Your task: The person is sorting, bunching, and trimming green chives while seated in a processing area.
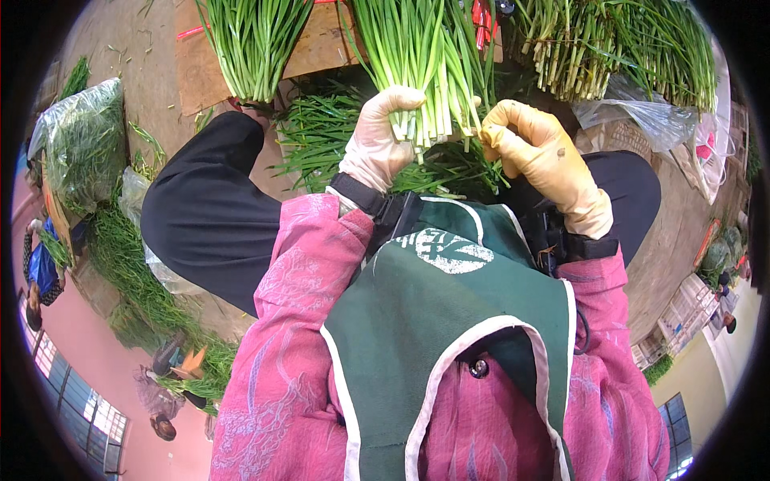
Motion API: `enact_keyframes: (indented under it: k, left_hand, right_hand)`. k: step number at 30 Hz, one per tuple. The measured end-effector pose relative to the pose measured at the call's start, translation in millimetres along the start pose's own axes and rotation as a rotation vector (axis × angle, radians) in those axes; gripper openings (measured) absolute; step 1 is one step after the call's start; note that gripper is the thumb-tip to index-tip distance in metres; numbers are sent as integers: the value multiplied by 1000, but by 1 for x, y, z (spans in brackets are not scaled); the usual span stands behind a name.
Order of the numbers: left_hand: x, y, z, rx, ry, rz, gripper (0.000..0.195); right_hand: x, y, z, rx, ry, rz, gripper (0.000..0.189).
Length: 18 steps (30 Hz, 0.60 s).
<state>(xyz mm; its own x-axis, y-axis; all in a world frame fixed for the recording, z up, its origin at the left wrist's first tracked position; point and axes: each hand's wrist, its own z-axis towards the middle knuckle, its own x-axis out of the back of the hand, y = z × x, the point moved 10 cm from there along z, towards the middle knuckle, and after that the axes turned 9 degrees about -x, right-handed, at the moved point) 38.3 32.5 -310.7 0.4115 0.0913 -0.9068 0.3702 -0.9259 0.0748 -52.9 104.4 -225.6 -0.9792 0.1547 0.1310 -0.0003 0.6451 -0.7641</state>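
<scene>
My left hand [385, 129], in a pale glove, is closed around a bunch of green chives [415, 54]. The pale cut stalk ends point towards me and the leaves away. At the right side of this bunch, my right hand [529, 156], in a yellowish stained glove, has its thumb and fingers pinched at the base of an outer stalk [472, 129]. Loose chives [325, 132] lie below the bunch, between my legs. Another bunch of chives [258, 54] rests to the left on a wooden board [325, 48].
A large pile of chives [577, 54] stands at the front right above clear plastic [637, 114]. Red strips [481, 24] lie on the board. To the left are a filled plastic bag [84, 144] and heaped greens [138, 258]. Other people [159, 391] sit farther off.
</scene>
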Motion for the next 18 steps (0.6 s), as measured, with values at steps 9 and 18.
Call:
enact_keyframes:
  k: [9, 18]
  left_hand:
    - [31, 3, 6, 7, 14, 29, 49]
    - [23, -2, 4, -4, 52, 54, 37]
  right_hand:
    - [-10, 39, 32, -133, 92, 57, 25]
    - [9, 53, 24, -74, 281, 175, 12]
